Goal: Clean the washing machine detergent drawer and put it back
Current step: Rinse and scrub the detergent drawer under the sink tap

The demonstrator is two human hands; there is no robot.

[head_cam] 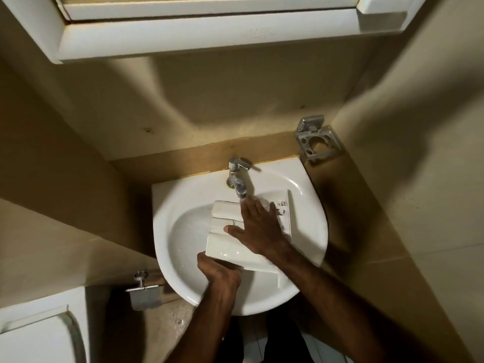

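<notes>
White drawer over sink: L fingers grip edge, R fingers spread flat.

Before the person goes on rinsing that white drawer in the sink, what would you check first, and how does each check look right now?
1. Detergent drawer is held: ok, the left hand grips its near corner.
2. Drawer is over the sink: ok, it lies across the basin.
3. Drawer is under the tap: ok, the spout sits above its far edge.
4. Water running: cannot tell, no stream is plainly visible.
5. Right hand ready to rub: ok, it lies flat on the drawer, fingers straight.
6. Drawer clean: cannot tell, the picture is too blurred.
</notes>
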